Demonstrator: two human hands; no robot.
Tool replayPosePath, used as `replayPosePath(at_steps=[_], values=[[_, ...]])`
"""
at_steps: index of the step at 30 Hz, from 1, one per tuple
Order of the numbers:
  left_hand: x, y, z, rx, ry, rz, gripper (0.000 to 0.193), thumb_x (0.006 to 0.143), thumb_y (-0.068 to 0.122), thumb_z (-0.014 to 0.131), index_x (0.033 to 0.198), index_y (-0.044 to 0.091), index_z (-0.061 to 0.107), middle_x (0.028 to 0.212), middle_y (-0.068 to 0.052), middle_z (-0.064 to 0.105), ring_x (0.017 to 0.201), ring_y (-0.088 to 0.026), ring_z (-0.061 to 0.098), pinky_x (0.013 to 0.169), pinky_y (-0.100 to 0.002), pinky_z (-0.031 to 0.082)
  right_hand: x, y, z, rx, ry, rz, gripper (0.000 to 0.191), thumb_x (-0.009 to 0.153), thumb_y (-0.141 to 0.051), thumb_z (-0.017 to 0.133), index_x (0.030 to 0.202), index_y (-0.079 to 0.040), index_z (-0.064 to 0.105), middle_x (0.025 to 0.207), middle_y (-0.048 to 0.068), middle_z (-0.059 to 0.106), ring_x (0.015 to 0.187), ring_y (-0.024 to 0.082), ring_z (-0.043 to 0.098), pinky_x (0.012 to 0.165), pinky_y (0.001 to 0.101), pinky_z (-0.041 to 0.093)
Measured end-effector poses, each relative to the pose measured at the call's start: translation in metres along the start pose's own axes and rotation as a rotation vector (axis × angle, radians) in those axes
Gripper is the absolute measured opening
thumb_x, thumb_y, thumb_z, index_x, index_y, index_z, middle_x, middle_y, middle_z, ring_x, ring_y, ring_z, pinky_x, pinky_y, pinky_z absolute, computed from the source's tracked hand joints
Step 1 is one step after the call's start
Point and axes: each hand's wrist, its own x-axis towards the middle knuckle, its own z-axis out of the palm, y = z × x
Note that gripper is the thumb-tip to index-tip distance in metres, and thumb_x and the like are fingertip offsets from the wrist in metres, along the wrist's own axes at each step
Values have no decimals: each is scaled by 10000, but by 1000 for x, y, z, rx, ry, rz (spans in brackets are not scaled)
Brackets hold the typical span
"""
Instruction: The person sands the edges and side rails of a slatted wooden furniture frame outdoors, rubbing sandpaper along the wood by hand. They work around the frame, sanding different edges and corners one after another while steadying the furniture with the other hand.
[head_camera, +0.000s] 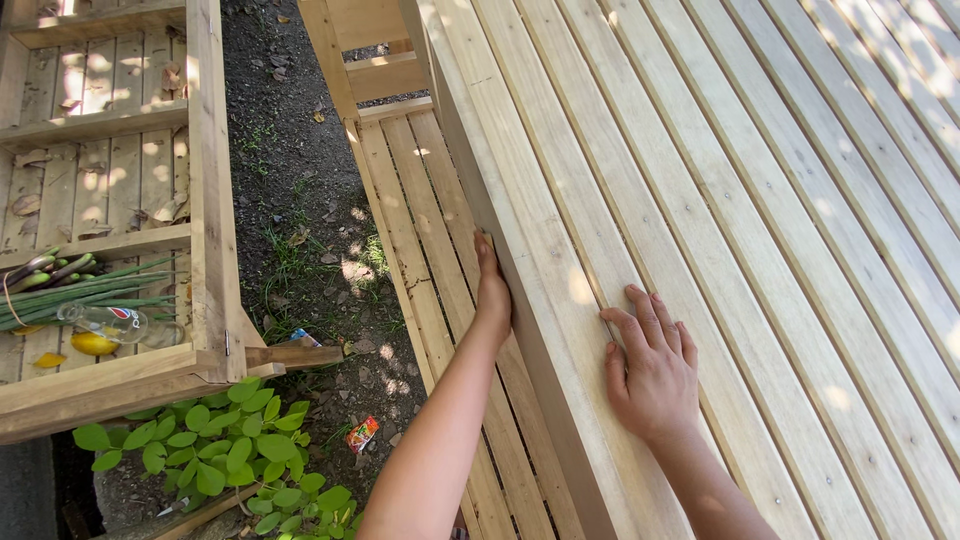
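Note:
A pale wooden slatted table top (760, 200) fills the right side of the view. My left hand (491, 290) presses flat against the table's side edge board (480, 190), fingers pointing away from me. On top of the slats near that edge, my right hand (652, 368) lies palm down with fingers spread. Neither hand holds anything. A slatted wooden bench (420, 220) runs below the table edge, under my left arm.
At left stands another slatted wooden bench or frame (120, 200) bearing green stalks (80, 285), a clear plastic bottle (105, 322) and a yellow fruit (95, 344). Dark soil (290, 180) with litter lies between. Leafy green plants (230, 450) grow at the bottom left.

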Motion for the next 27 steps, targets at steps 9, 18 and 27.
replayPosePath(at_steps=[9, 18, 27], values=[[-144, -24, 20, 61, -118, 66, 810, 963, 678, 160, 1621, 288, -107, 1747, 26, -168, 1604, -213, -128, 1263, -451, -22, 1, -1, 0, -18, -26, 21, 397, 911, -224, 503, 1300, -237, 580, 1595, 82, 420, 1504, 311, 333, 1185, 552, 247], [11, 51, 9, 152, -60, 328, 756, 1026, 607, 173, 1650, 229, -27, 1752, -41, -62, 1609, -259, 4, 1285, -469, 59, -5, 6, 8, -57, -73, 39, 394, 917, -234, 483, 1302, -256, 565, 1608, 69, 385, 1520, 290, 289, 1206, 535, 205], [-170, -37, 21, 69, -108, 27, 855, 961, 651, 197, 1629, 223, -120, 1734, 24, -190, 1586, -188, -188, 1253, -423, -77, 136, -31, 19, 171, -97, -232, 505, 954, -151, 482, 1459, -172, 501, 1614, 90, 388, 1517, 328, 271, 1194, 560, 209]])
